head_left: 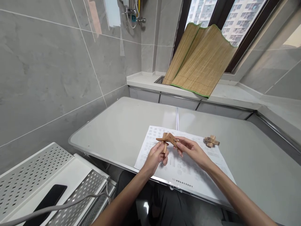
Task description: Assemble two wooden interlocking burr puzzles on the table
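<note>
Wooden puzzle [167,139] is pinched by left hand [157,156] & right hand [189,149] fingers above the sheet [188,169]; pieces best kept square, slid w/o forcing.

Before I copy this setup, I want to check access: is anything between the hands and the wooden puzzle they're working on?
Nothing visible: both the left hand and right hand already grip the wooden puzzle above the paper sheet.

Matt wooden puzzle [167,139], paper sheet [188,169], seemingly smooth grey table [122,125].
</note>
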Demonstrator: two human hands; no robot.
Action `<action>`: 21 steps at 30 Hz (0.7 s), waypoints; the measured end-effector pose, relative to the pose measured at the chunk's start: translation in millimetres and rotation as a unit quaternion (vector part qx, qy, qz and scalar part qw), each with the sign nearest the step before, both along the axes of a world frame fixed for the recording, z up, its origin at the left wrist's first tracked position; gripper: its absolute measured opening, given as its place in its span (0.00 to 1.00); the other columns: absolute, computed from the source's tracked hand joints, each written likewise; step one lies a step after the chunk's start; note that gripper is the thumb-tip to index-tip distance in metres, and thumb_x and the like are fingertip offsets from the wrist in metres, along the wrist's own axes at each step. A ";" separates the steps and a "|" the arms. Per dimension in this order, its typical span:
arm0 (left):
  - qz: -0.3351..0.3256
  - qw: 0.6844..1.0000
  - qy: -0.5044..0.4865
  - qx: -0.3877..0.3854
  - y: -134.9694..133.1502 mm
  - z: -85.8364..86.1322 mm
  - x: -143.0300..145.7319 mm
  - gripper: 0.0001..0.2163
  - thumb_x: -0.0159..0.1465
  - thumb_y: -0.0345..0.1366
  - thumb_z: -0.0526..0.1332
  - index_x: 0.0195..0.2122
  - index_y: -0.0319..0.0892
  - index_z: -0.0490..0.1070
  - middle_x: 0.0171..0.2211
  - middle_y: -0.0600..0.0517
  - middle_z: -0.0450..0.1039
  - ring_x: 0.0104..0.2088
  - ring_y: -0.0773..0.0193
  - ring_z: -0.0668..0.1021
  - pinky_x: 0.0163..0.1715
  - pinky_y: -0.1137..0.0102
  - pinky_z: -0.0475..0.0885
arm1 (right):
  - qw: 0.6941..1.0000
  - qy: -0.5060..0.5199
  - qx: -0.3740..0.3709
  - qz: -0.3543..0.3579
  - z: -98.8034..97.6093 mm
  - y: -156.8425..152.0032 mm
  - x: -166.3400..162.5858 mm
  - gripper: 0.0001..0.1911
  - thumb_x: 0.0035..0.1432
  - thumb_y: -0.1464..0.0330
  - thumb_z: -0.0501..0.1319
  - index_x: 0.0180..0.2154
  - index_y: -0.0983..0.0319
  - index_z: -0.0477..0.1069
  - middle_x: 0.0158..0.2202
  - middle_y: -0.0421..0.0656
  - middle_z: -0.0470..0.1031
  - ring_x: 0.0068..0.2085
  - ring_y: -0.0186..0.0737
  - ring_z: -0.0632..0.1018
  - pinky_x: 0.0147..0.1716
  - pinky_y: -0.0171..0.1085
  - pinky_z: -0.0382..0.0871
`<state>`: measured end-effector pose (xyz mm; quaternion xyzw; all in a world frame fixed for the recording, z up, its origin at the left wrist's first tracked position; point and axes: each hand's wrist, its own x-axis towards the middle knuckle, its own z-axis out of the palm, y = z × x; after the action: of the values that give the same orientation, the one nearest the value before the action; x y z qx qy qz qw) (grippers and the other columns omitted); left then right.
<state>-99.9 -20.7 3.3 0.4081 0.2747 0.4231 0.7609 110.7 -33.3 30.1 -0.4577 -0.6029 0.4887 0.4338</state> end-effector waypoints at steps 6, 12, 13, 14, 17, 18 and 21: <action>0.028 1.000 -0.005 -0.006 0.0 1.2 0.3 0.22 0.65 0.56 0.66 0.41 0.42 0.65 0.25 0.60 0.65 0.16 0.75 0.66 0.19 0.75 0.60 | 0.999 -0.002 -0.016 -0.030 11.2 0.0 -8.0 0.25 0.66 0.49 0.66 0.57 0.56 0.77 0.37 0.43 0.80 0.30 0.39 0.73 0.35 0.42 0.71; 0.012 1.000 -0.017 -0.019 -0.3 3.5 -1.0 0.21 0.65 0.54 0.67 0.43 0.41 0.66 0.25 0.60 0.65 0.16 0.76 0.63 0.19 0.75 0.60 | 0.996 0.021 -0.042 -0.069 8.9 -2.3 -9.6 0.25 0.63 0.48 0.68 0.52 0.58 0.76 0.28 0.38 0.76 0.29 0.39 0.73 0.39 0.42 0.68; 0.010 1.000 -0.019 -0.021 0.0 3.2 -1.4 0.21 0.65 0.54 0.67 0.43 0.42 0.66 0.25 0.60 0.64 0.16 0.76 0.63 0.19 0.75 0.60 | 0.996 0.031 -0.046 -0.072 8.5 -3.0 -10.7 0.25 0.62 0.47 0.68 0.51 0.58 0.75 0.26 0.38 0.75 0.30 0.39 0.74 0.40 0.42 0.68; 0.009 0.999 -0.022 -0.024 0.5 2.9 -1.9 0.21 0.65 0.53 0.67 0.44 0.42 0.66 0.25 0.60 0.64 0.16 0.75 0.63 0.19 0.75 0.60 | 0.995 0.042 -0.051 -0.072 8.0 -3.7 -11.9 0.25 0.62 0.47 0.68 0.50 0.58 0.75 0.26 0.37 0.75 0.30 0.40 0.75 0.41 0.42 0.69; 0.005 0.999 -0.032 -0.031 1.3 2.7 -2.9 0.20 0.66 0.53 0.66 0.45 0.41 0.67 0.24 0.61 0.63 0.16 0.75 0.62 0.20 0.75 0.60 | 0.994 0.070 -0.068 -0.057 5.4 -5.3 -15.9 0.26 0.61 0.46 0.69 0.50 0.58 0.74 0.28 0.38 0.76 0.31 0.40 0.75 0.41 0.42 0.70; 0.001 0.999 -0.034 -0.028 1.2 2.9 -3.1 0.20 0.66 0.53 0.66 0.44 0.41 0.67 0.24 0.61 0.63 0.16 0.75 0.62 0.20 0.75 0.60 | 0.993 0.075 -0.073 -0.054 4.0 -5.5 -17.2 0.26 0.61 0.46 0.69 0.50 0.58 0.73 0.29 0.39 0.77 0.31 0.40 0.75 0.42 0.42 0.70; -0.020 0.999 -0.029 -0.014 0.3 2.7 -3.0 0.19 0.66 0.53 0.65 0.43 0.41 0.66 0.24 0.60 0.63 0.17 0.75 0.62 0.20 0.75 0.61 | 0.992 0.084 -0.080 -0.044 -1.8 -5.0 -21.5 0.26 0.61 0.46 0.68 0.50 0.58 0.74 0.29 0.39 0.77 0.32 0.41 0.76 0.43 0.44 0.71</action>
<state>-103.0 -20.3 6.0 0.3910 0.2501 0.4152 0.7825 89.3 -38.3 28.3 -0.4743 -0.5024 0.5524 0.4664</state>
